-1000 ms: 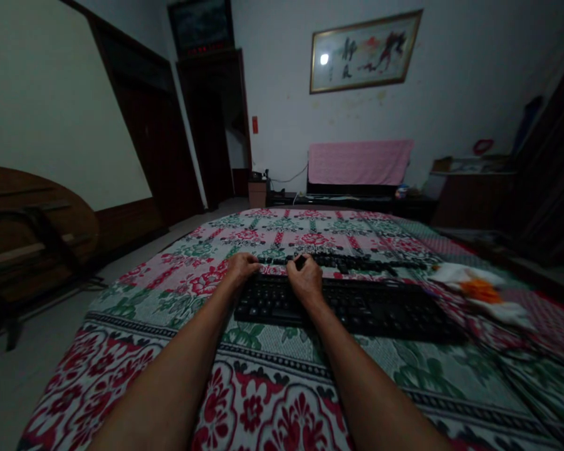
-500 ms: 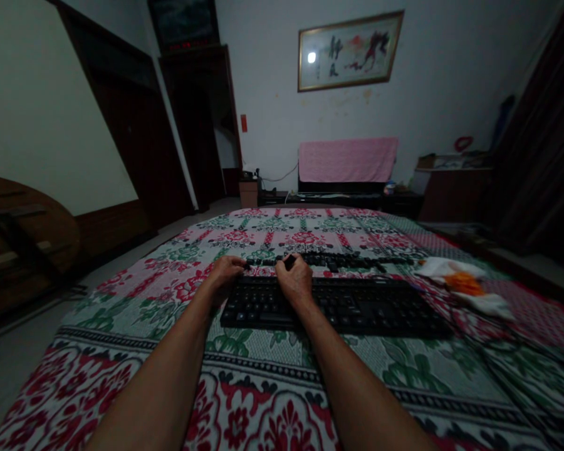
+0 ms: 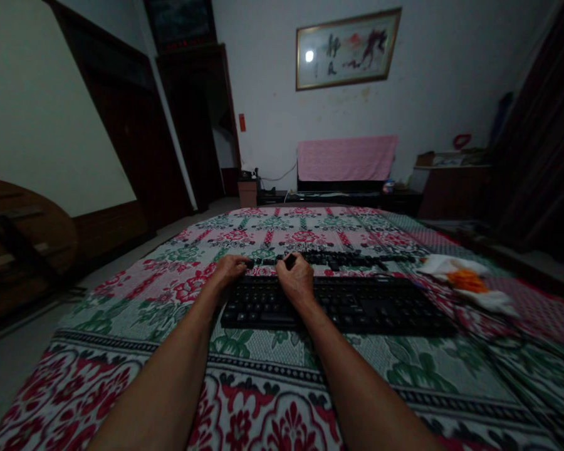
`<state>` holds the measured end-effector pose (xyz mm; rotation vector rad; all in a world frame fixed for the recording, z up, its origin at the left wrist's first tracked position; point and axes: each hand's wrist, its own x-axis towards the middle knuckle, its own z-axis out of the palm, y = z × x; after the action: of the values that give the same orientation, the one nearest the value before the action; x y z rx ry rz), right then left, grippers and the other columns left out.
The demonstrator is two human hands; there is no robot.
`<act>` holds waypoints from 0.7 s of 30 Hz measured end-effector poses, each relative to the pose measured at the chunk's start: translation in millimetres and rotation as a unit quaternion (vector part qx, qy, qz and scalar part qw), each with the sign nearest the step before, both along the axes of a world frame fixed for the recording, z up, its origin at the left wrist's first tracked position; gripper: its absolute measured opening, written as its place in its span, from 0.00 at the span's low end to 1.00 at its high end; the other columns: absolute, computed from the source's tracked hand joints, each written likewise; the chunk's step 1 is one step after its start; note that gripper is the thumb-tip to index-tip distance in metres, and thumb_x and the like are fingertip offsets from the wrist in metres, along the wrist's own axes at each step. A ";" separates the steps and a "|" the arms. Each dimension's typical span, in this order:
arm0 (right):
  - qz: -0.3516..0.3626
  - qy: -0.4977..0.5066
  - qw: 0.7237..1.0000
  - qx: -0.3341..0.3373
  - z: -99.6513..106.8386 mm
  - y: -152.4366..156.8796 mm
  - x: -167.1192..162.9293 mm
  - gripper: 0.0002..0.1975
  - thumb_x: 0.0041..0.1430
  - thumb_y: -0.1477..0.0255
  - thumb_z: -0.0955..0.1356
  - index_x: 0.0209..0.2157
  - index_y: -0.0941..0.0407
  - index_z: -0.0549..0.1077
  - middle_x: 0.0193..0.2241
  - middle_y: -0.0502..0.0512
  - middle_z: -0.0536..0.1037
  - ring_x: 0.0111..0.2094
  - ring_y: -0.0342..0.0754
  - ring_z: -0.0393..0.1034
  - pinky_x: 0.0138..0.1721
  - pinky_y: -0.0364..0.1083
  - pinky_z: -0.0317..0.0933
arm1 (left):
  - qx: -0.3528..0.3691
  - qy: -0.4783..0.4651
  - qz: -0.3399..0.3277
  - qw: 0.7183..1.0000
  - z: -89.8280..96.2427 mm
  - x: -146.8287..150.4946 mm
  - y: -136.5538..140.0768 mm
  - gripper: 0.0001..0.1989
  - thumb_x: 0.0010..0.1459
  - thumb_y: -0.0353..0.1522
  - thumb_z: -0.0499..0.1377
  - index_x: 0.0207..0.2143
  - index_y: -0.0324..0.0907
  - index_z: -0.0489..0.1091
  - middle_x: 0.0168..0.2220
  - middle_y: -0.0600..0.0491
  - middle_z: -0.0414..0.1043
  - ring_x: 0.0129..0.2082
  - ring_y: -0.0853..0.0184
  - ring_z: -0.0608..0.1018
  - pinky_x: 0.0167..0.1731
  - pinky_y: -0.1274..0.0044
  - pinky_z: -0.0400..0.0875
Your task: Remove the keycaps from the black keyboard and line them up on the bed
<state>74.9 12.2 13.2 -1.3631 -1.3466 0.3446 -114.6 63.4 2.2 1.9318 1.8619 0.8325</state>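
And here the black keyboard (image 3: pixel 380 307) lies flat on the flowered cloth (image 3: pixel 160 307), right below the hands! The right hand (image 3: pixel 297 279) closes its fingers round a small black object (image 3: pixel 290 260); the left hand (image 3: pixel 230 269) has its fingertips drawn together by a small dark piece, though I can't tell whether it's gripped. Beyond the keyboard runs a ragged line of loose black pieces (image 3: pixel 333 258), keycaps by the look of them. So the sorting looks partway along to me: plenty lie loose, many keys seem seated, but gaps are too dark to count. The right forearm blocks part of the board; a white-and-orange bundle (image 3: pixel 467 280) and trailing cables (image 3: pixel 498 363) crowd the right.
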 end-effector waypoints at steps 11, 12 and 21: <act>0.006 -0.019 1.000 0.005 -2.2 0.9 0.0 0.07 0.46 0.68 0.63 0.26 0.56 0.69 0.21 0.51 0.73 0.24 0.45 0.68 0.29 0.41 0.59 | 0.021 0.083 0.031 0.996 2.5 2.9 1.0 0.16 0.48 0.33 0.55 0.40 0.45 0.75 0.22 0.56 0.72 0.26 0.68 0.71 0.28 0.80 0.61; 0.005 -0.020 1.000 0.003 -2.3 1.0 0.0 0.07 0.46 0.68 0.63 0.26 0.56 0.69 0.21 0.51 0.73 0.24 0.45 0.68 0.29 0.41 0.59 | 0.018 0.085 0.027 0.996 2.3 2.9 1.1 0.16 0.48 0.33 0.55 0.40 0.45 0.75 0.22 0.56 0.73 0.27 0.68 0.72 0.28 0.81 0.61; 0.010 -0.020 1.000 0.003 -1.6 0.3 -0.3 0.06 0.46 0.69 0.63 0.26 0.56 0.69 0.21 0.52 0.74 0.25 0.45 0.69 0.30 0.41 0.60 | 0.008 0.052 -0.010 0.999 0.3 1.8 -0.7 0.14 0.45 0.28 0.53 0.34 0.41 0.74 0.27 0.55 0.75 0.29 0.70 0.73 0.28 0.82 0.62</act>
<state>74.6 12.5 11.7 -1.3584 -1.3944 0.3277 -112.8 62.7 2.5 2.0366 1.8966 0.7574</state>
